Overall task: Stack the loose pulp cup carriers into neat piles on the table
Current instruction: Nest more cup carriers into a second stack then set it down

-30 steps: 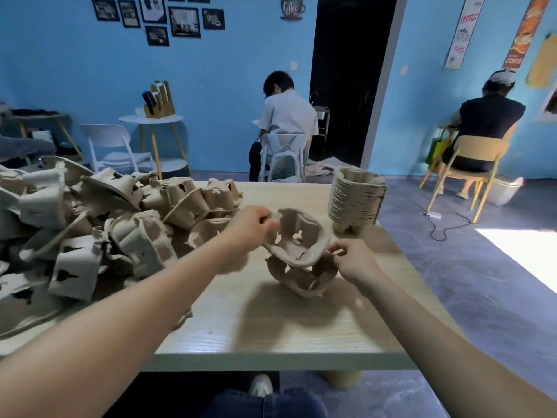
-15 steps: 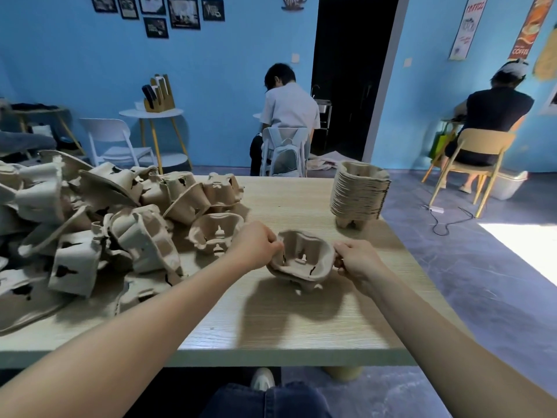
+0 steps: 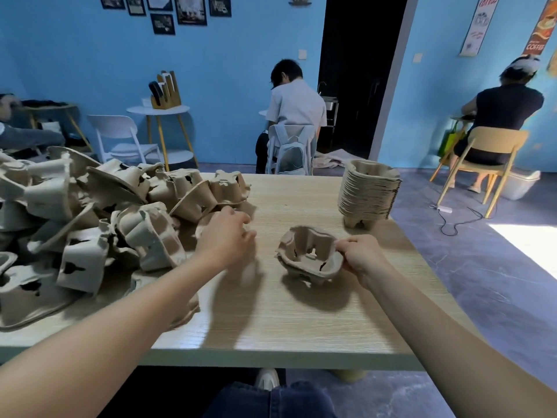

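Small nested pile [image 3: 310, 256] on table [image 3: 301, 312] is pinched at its rim by right hand [image 3: 363, 257]. Left hand [image 3: 226, 236], blurred, grip unreadable, is at loose heap [image 3: 99, 218]. Next carrier is best aligned cups-down before nesting.

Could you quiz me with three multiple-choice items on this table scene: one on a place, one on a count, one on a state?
1. Where is the tall neat stack?
A. far right corner of the table
B. on the floor
C. under the loose heap

2. How many people sit with their backs turned at the far walls?
A. none
B. two
C. five

3. What is the right hand doing?
A. lying flat on the table
B. pinching the rim of the small pile
C. hanging at the person's side

Answers: 1 A, it stands by the table's far right edge. 2 B, one on a white chair, one on a wooden chair. 3 B, fingers curl on the rim.
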